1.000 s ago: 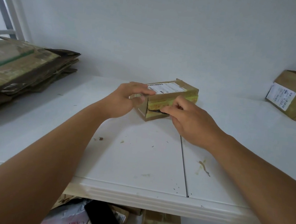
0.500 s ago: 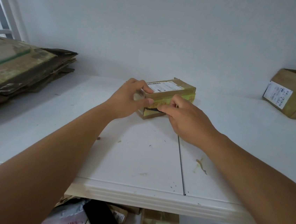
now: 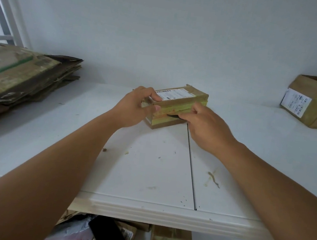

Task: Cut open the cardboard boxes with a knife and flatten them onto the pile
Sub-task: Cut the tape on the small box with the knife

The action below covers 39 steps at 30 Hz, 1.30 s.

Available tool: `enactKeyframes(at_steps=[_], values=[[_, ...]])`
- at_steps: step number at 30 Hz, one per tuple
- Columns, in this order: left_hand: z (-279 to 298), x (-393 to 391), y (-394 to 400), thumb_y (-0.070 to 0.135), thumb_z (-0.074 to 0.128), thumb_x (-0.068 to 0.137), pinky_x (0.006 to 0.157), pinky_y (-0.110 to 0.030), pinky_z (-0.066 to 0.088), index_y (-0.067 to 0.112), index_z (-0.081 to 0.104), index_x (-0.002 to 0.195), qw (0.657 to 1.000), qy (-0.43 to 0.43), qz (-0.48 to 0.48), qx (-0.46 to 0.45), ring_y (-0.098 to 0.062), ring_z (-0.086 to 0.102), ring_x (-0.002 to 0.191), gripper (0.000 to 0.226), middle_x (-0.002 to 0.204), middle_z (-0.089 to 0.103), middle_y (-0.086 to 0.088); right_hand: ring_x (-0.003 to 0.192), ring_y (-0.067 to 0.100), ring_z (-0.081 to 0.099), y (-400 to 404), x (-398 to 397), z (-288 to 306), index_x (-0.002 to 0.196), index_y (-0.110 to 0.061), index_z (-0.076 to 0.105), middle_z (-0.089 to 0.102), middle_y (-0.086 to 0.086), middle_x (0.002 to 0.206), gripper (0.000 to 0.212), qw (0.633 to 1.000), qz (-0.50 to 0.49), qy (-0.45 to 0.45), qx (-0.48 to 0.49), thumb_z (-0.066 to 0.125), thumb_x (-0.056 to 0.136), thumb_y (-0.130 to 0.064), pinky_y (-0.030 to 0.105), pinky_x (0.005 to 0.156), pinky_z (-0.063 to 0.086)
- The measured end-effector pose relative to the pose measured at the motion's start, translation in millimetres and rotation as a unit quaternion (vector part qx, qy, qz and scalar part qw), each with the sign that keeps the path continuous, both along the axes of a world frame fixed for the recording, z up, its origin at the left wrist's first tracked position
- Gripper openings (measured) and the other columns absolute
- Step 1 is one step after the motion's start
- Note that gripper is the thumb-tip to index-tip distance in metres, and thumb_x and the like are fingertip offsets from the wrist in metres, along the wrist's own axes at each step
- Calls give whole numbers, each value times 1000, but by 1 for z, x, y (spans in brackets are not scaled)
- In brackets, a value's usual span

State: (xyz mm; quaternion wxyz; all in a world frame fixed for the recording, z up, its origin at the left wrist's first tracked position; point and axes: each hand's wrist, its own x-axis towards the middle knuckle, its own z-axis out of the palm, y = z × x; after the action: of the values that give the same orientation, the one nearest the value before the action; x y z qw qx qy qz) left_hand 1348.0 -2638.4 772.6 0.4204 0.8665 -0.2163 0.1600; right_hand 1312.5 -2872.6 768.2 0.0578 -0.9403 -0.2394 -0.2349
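Small taped brown cardboard box [image 3: 176, 107] gripped at nine o'clock by left hand [image 3: 135, 107], right hand [image 3: 206, 125] at three o'clock, fingers curled on dark knife blade [image 3: 173, 116] against box side

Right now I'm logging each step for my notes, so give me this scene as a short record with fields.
box in work: small cardboard box on the white table
left hand: left hand grips the box's left end
right hand: right hand holds a dark blade at the front seam
pile: flattened cardboard, far left
waiting: another box, far right
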Motion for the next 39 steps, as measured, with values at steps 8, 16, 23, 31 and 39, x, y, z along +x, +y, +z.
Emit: enactKeyframes(at_steps=[8,16,23,31,39], values=[[-3,1,5,26,73,90,101,-29,43,47,63,101,1000,-8,-13,-11,5,53,107,26,116,59,13,79,20,45,-3,-5,1,129,-27,63,44,-1,94,39,998,66,4,15,49,97,-9,35,59,46],[-4,4,5,30,71,91,81,2,33,42,64,113,1000,-22,-12,12,20,51,96,26,116,54,15,78,19,39,14,-6,-4,127,-28,61,41,0,93,38,996,84,-6,4,52,96,-9,36,56,41],[-4,4,5,26,71,91,82,1,34,33,68,117,1000,-15,-8,5,18,53,95,26,118,55,9,76,19,38,14,-5,-5,128,-27,62,42,1,92,42,997,80,-15,5,53,94,-5,37,54,44],[-2,4,4,24,71,92,85,-3,37,36,67,113,1000,-6,-8,-4,16,52,99,25,118,57,9,74,17,36,15,-3,-8,128,-28,62,40,-1,92,42,998,61,-21,11,52,95,-4,29,51,33],[-3,5,4,24,71,91,91,-14,40,43,66,108,1000,-2,-10,-13,5,53,106,25,116,57,12,77,18,39,16,-4,-6,131,-28,61,39,0,94,46,999,40,-15,8,51,94,-1,35,56,45]])
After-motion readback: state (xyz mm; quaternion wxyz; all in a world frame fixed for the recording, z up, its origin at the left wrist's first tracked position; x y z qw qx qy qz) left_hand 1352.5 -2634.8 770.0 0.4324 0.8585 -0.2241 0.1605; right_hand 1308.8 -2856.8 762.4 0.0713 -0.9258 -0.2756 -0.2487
